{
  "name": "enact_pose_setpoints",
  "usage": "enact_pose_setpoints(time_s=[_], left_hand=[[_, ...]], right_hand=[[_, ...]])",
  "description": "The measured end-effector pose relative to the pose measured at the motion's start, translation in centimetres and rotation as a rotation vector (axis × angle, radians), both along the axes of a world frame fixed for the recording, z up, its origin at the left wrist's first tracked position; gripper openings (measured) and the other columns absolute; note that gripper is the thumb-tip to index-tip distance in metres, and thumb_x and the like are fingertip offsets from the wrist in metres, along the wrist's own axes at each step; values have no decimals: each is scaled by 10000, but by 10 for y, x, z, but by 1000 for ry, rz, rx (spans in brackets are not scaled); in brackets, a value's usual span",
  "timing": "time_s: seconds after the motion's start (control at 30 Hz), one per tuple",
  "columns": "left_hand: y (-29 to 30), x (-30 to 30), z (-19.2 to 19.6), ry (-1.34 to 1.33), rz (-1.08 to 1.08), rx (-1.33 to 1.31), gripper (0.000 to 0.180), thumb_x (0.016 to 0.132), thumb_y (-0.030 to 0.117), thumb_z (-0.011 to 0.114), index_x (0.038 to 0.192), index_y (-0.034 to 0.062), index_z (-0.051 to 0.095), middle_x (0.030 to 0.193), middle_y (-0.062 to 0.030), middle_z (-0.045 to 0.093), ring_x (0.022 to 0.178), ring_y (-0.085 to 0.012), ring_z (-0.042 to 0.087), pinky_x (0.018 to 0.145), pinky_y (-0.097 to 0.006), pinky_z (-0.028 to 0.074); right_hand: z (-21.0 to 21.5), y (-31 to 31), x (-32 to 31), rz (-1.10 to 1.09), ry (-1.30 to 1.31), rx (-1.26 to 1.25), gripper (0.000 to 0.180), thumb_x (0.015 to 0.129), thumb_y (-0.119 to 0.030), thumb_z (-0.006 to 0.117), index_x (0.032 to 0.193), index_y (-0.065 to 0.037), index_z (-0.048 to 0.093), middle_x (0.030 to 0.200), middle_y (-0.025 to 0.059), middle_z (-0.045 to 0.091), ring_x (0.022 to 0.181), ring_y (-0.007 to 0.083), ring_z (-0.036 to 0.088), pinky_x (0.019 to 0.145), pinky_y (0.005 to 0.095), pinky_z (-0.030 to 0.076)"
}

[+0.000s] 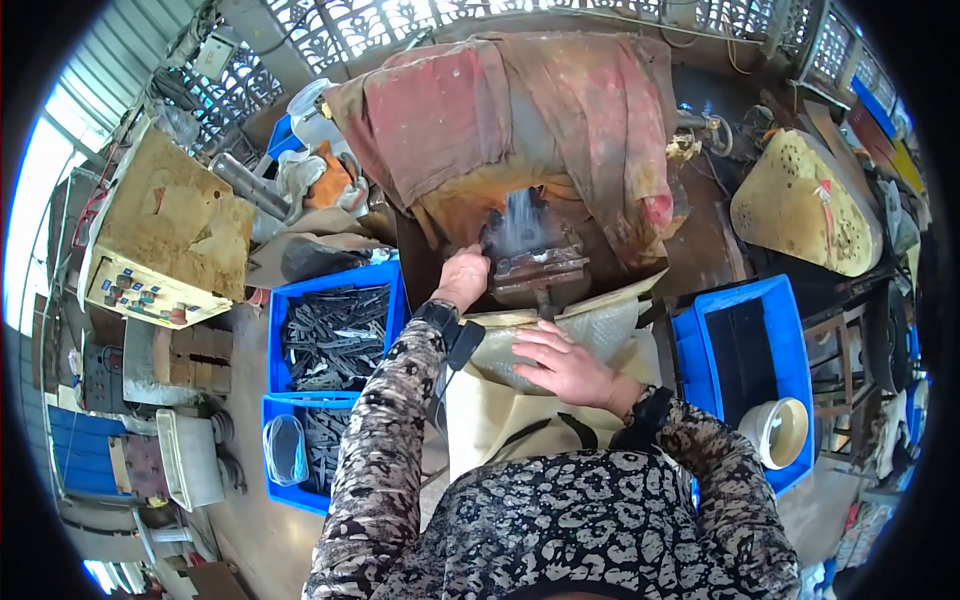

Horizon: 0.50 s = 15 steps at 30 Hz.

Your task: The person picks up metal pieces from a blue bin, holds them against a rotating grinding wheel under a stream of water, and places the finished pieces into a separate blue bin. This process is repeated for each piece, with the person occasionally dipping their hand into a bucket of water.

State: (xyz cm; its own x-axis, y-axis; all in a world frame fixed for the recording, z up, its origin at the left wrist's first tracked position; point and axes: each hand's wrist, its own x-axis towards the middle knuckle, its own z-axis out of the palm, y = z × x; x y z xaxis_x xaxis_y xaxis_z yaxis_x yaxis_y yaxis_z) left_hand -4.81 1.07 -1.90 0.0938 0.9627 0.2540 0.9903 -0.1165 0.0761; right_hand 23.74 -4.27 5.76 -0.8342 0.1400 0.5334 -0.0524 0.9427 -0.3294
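Beyond the left hand (464,278) and right hand (575,370): draped cloth (440,125), matt, rough, heavily stained. Between and just ahead of both: metal fixture (540,268), worn, dull. Beneath the right hand: translucent plastic sheet (495,362), crinkled, faint sheen. Left of the left hand: blue bin (277,340), smooth plastic; dark strips (335,340) inside, mostly matt, material uncertain. Right of the right hand: second blue bin (797,350), smooth plastic; cream tub (760,428), smooth, glossy.

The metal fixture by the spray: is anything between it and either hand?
Nothing visible: the left hand is beside the metal fixture, the right hand close to its handle; the spray lies beyond.
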Motion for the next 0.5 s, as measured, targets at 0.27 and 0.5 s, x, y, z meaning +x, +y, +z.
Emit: enact_pose_setpoints(time_s=[0.27, 0.5], left_hand=[[1, 8, -21, 10, 125, -25, 120, 731, 91, 590, 749, 85, 709, 818, -165, 680, 810, -315, 676, 744, -413, 544], [-16, 16, 14, -31, 373, -269, 131, 781, 142, 599, 749, 114, 723, 809, -140, 686, 806, -318, 676, 715, -398, 550]], right_hand=[[21, 9, -9, -27, -85, -245, 191, 829, -141, 651, 1005, -69, 667, 1129, 99, 591, 1140, 281, 537, 962, 404, 432], [67, 63, -53, -264, 140, -356, 221, 845, -152, 657, 1017, -14, 644, 995, 132, 618, 874, 307, 619, 772, 362, 505]])
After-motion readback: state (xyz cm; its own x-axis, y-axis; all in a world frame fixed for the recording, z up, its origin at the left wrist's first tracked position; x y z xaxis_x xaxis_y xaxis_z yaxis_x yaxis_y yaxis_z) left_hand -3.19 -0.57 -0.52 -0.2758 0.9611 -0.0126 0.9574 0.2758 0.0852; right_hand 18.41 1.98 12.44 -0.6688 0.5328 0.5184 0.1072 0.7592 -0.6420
